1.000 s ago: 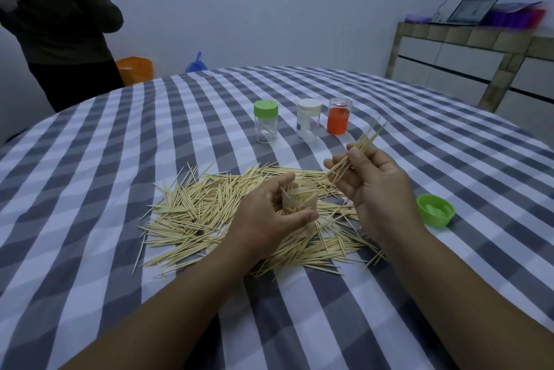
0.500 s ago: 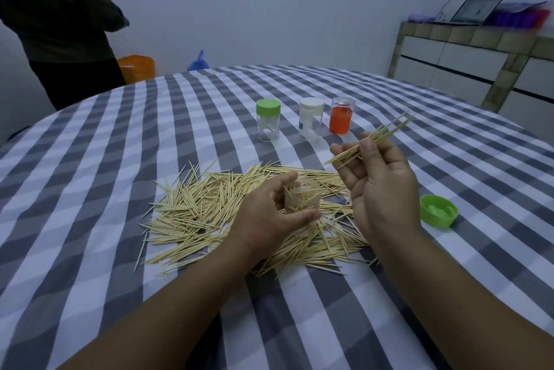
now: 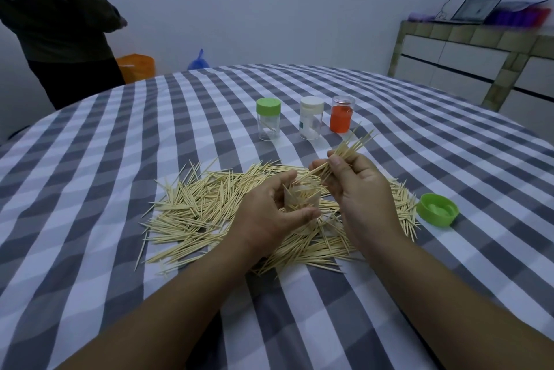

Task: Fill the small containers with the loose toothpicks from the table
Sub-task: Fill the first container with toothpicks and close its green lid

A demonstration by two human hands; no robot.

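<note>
A round surface (image 3: 90,189) in grey-and-white check. Above the toothpick pile (image 3: 209,207), the left hand (image 3: 263,210) curls around a small clear container (image 3: 302,198); the right hand (image 3: 356,186) pinches a bundle of toothpicks (image 3: 347,150), angled toward its mouth. A splayed bundle could miss and scatter. The white-capped jar (image 3: 311,121) carries a label, unreadable.

Scattered pile of loose wooden toothpicks (image 3: 209,207) covers desk middle. Three small clear plastic containers (image 3: 304,120) stand in row beyond it. Loose green lid (image 3: 438,209) at pile's right edge. Checked desk cloth (image 3: 90,174) open left, right, near.
</note>
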